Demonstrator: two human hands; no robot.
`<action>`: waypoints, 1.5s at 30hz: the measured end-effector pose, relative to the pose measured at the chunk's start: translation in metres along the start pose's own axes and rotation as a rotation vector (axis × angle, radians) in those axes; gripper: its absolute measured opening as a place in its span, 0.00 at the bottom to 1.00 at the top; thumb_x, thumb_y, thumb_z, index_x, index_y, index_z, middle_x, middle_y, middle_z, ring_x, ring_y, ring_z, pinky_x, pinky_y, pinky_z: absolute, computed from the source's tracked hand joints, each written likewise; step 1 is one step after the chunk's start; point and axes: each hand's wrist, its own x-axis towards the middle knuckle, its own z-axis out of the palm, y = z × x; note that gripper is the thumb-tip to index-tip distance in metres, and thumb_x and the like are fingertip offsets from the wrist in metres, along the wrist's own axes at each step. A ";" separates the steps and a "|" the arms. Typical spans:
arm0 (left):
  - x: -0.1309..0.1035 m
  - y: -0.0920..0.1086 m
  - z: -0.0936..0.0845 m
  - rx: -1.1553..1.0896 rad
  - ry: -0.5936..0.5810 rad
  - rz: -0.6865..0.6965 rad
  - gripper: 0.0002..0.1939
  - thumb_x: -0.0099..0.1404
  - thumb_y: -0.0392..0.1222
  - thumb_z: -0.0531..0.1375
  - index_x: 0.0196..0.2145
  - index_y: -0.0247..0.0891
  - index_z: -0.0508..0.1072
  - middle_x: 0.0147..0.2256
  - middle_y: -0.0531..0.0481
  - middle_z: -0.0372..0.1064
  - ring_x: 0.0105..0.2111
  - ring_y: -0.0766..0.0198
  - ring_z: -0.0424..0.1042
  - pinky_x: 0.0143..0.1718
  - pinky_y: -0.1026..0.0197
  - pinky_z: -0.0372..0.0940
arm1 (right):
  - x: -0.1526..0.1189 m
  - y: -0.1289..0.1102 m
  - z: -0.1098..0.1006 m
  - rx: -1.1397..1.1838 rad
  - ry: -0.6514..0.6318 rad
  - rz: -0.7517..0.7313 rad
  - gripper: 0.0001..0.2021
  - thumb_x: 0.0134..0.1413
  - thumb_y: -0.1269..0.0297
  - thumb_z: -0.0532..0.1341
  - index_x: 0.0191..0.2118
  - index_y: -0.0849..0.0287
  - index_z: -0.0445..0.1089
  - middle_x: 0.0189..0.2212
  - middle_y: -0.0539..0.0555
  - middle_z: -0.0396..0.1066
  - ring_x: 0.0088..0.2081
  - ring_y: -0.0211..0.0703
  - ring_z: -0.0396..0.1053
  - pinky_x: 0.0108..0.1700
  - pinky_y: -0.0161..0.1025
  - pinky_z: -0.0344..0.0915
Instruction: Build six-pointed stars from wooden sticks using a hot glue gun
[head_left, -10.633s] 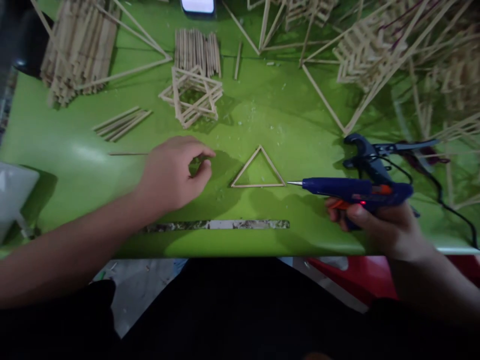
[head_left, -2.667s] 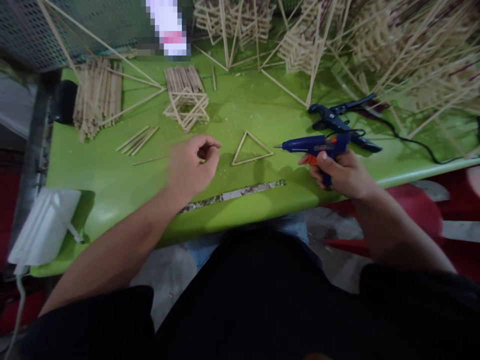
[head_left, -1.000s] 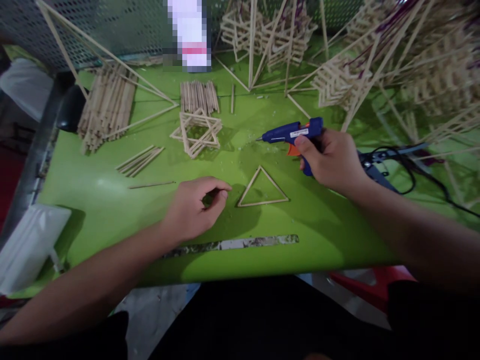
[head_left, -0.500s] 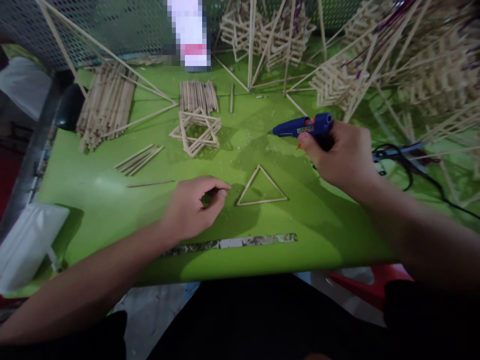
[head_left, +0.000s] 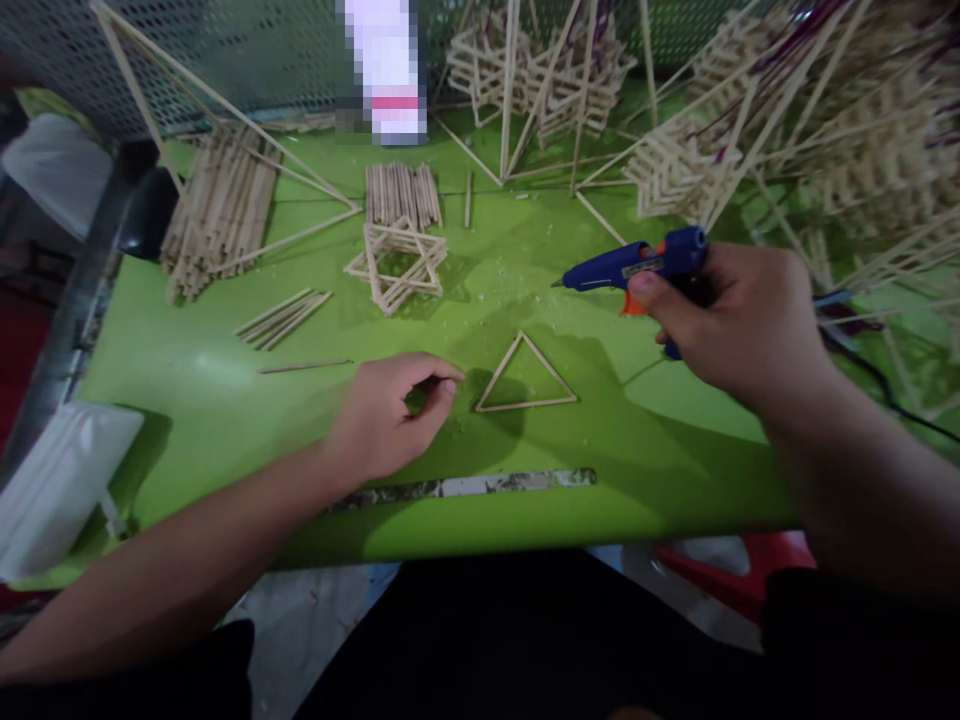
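Note:
My right hand (head_left: 750,320) grips a blue hot glue gun (head_left: 634,268) with an orange trigger, its nozzle pointing left above the table. Below the nozzle lies a flat triangle of thin sticks (head_left: 527,405). Just left of the triangle is my left hand (head_left: 394,415), its thumb and index finger pinched together with nothing visible between them. A six-pointed star frame of stacked sticks (head_left: 386,300) sits farther back. Several loose sticks (head_left: 285,320) and one single thin stick (head_left: 306,367) lie left of my left hand.
Stick bundles (head_left: 221,210) and a shorter stack (head_left: 403,195) stand at the back left. Many finished stick frames (head_left: 679,165) crowd the back right. The gun's black cable (head_left: 885,375) runs right. A stained strip (head_left: 480,485) lies near the front edge; a white packet (head_left: 71,485) sits left.
My right hand has moved right and slightly toward me with the glue gun, away from the triangle. My left hand and the triangle stay practically where they were.

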 end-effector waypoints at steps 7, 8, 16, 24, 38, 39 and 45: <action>0.001 0.001 -0.001 0.008 0.003 0.004 0.10 0.76 0.38 0.65 0.45 0.41 0.88 0.41 0.48 0.91 0.37 0.58 0.89 0.38 0.59 0.80 | 0.006 0.010 0.012 0.009 -0.015 0.011 0.16 0.66 0.51 0.73 0.31 0.55 0.79 0.19 0.48 0.66 0.24 0.41 0.61 0.28 0.45 0.51; 0.001 0.001 -0.001 0.009 0.003 0.006 0.10 0.76 0.38 0.65 0.45 0.41 0.88 0.41 0.48 0.91 0.37 0.58 0.89 0.38 0.59 0.80 | 0.007 0.011 0.012 -0.007 0.003 0.014 0.16 0.66 0.51 0.74 0.31 0.55 0.79 0.20 0.48 0.65 0.24 0.41 0.60 0.28 0.45 0.50; 0.000 0.002 0.000 0.027 0.003 -0.003 0.09 0.77 0.39 0.65 0.45 0.42 0.88 0.40 0.48 0.90 0.36 0.58 0.88 0.39 0.58 0.81 | 0.005 0.013 0.017 0.009 -0.046 -0.018 0.18 0.69 0.47 0.72 0.33 0.55 0.79 0.21 0.48 0.65 0.25 0.41 0.60 0.29 0.44 0.49; 0.000 0.001 -0.001 0.016 0.004 0.007 0.10 0.77 0.39 0.65 0.45 0.41 0.88 0.40 0.48 0.90 0.36 0.58 0.88 0.38 0.58 0.80 | 0.007 0.014 0.012 -0.054 -0.010 -0.033 0.19 0.68 0.48 0.72 0.31 0.56 0.77 0.21 0.48 0.64 0.25 0.40 0.59 0.29 0.45 0.48; 0.000 0.000 0.000 0.013 0.006 0.031 0.09 0.77 0.38 0.65 0.45 0.41 0.88 0.41 0.48 0.90 0.36 0.58 0.88 0.38 0.58 0.80 | 0.005 0.012 0.013 -0.065 -0.005 -0.030 0.19 0.67 0.47 0.72 0.30 0.55 0.75 0.21 0.48 0.63 0.25 0.40 0.58 0.30 0.46 0.49; 0.000 0.000 0.000 0.010 0.007 0.035 0.09 0.77 0.38 0.65 0.45 0.40 0.88 0.41 0.48 0.90 0.36 0.58 0.88 0.38 0.58 0.80 | 0.005 0.011 0.013 -0.061 -0.012 -0.025 0.19 0.67 0.47 0.72 0.30 0.54 0.75 0.21 0.48 0.62 0.25 0.40 0.58 0.30 0.46 0.48; 0.000 -0.001 0.000 0.016 0.006 0.027 0.08 0.77 0.39 0.65 0.45 0.42 0.88 0.40 0.48 0.90 0.36 0.57 0.88 0.39 0.56 0.80 | 0.005 0.011 0.011 -0.063 -0.014 -0.025 0.20 0.67 0.47 0.72 0.29 0.54 0.74 0.21 0.48 0.62 0.25 0.40 0.58 0.30 0.46 0.49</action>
